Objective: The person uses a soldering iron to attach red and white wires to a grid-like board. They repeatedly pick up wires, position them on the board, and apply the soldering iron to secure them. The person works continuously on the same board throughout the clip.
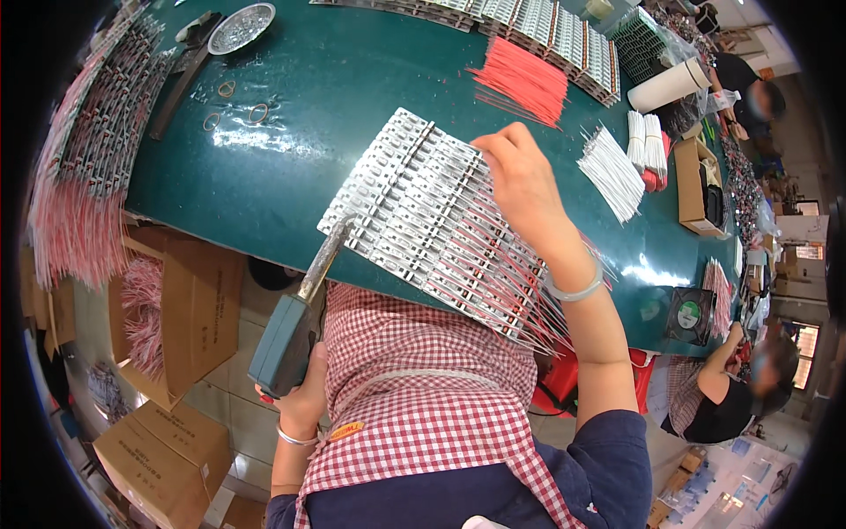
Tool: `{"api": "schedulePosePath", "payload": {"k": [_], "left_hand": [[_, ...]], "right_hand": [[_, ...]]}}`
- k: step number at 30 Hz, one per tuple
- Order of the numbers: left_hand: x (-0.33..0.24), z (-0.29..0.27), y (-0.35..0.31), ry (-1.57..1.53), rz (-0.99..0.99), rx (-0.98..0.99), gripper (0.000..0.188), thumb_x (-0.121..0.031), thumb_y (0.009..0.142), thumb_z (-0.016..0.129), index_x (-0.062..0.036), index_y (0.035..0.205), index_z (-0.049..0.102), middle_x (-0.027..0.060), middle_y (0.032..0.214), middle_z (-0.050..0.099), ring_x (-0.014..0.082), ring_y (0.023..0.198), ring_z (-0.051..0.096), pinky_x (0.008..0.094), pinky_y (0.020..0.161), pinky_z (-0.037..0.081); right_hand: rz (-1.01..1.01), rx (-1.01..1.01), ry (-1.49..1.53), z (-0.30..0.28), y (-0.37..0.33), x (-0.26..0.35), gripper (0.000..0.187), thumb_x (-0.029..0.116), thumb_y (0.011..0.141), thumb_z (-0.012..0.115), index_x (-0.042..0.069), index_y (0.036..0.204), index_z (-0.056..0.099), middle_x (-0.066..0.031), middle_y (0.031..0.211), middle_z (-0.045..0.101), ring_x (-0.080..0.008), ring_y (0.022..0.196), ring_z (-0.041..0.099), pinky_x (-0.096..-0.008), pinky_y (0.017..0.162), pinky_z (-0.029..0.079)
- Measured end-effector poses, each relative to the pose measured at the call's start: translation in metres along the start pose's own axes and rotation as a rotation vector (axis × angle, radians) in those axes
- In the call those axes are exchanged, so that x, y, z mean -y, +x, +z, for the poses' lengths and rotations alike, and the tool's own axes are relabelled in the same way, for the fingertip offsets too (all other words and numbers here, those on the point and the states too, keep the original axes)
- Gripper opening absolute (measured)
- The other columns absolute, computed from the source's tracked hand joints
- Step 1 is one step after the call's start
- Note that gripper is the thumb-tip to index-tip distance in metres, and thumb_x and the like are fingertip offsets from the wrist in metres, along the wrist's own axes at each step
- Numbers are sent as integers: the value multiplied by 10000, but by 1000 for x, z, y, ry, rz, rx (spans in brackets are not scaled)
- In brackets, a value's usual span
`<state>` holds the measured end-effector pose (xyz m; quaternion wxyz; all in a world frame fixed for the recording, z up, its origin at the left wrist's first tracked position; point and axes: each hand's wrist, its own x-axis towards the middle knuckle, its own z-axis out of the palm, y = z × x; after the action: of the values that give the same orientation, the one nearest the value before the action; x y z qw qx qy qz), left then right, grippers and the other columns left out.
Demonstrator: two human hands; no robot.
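My left hand (304, 392) is wrapped round the grey-green handle of a soldering gun (284, 339). The gun's metal tip reaches up to the near left part of a panel of small silvery metal parts (401, 194), which lies tilted at the table's near edge. At the panel's far right edge, my right hand (522, 181) bends down with thumb and fingers pinched together. What sits between those fingertips is too small to make out. Thin red and white wires (507, 264) run from the panel's right part, beneath my right forearm.
Red wires (524, 79) and white wires (612, 172) lie beyond the panel on the green table (291, 176). A metal dish (241, 28) stands far left, near rubber bands (258, 113). Wired panels (97, 150) are stacked at left. Two people (718, 388) sit at right.
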<state>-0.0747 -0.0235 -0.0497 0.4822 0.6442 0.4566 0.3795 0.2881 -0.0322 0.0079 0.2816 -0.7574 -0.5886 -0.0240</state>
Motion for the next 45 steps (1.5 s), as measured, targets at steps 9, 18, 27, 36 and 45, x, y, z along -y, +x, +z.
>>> {"api": "schedulePosePath", "payload": {"k": [9, 18, 27, 36, 45], "left_hand": [[8, -4, -2, 44, 29, -33, 305, 85, 842, 657, 46, 1139, 601, 60, 808, 607, 81, 556, 497, 231, 481, 392], [4, 6, 4, -32, -32, -105, 301, 55, 850, 669, 27, 1143, 607, 69, 864, 617, 74, 538, 483, 220, 464, 384], [9, 16, 12, -80, 6, -31, 321, 71, 847, 652, 28, 1159, 587, 99, 1005, 637, 82, 537, 494, 235, 453, 395], [-4, 17, 21, -46, 113, -14, 364, 92, 842, 638, 29, 1192, 560, 120, 1120, 636, 92, 551, 520, 237, 442, 406], [-4, 15, 16, -31, 59, -62, 353, 98, 833, 639, 44, 1175, 571, 121, 1051, 640, 97, 540, 518, 243, 445, 404]], "right_hand": [[165, 172, 31, 33, 21, -1, 135, 132, 852, 670, 41, 951, 655, -127, 992, 563, -359, 861, 631, -469, 751, 509], [114, -97, -105, -19, 21, -11, 95, 115, 851, 666, 58, 899, 607, -124, 948, 560, -363, 825, 619, -454, 698, 509], [239, -50, -503, -74, -54, -138, 201, 46, 761, 727, 50, 914, 596, -125, 960, 561, -349, 907, 583, -444, 763, 481], [-78, -90, -216, -12, 15, -100, 308, 52, 687, 782, 66, 918, 579, -107, 963, 562, -326, 948, 532, -428, 807, 450], [-220, -153, -590, 41, 78, -131, 92, 54, 737, 620, 44, 828, 621, -101, 901, 576, -277, 915, 556, -367, 750, 523]]}}
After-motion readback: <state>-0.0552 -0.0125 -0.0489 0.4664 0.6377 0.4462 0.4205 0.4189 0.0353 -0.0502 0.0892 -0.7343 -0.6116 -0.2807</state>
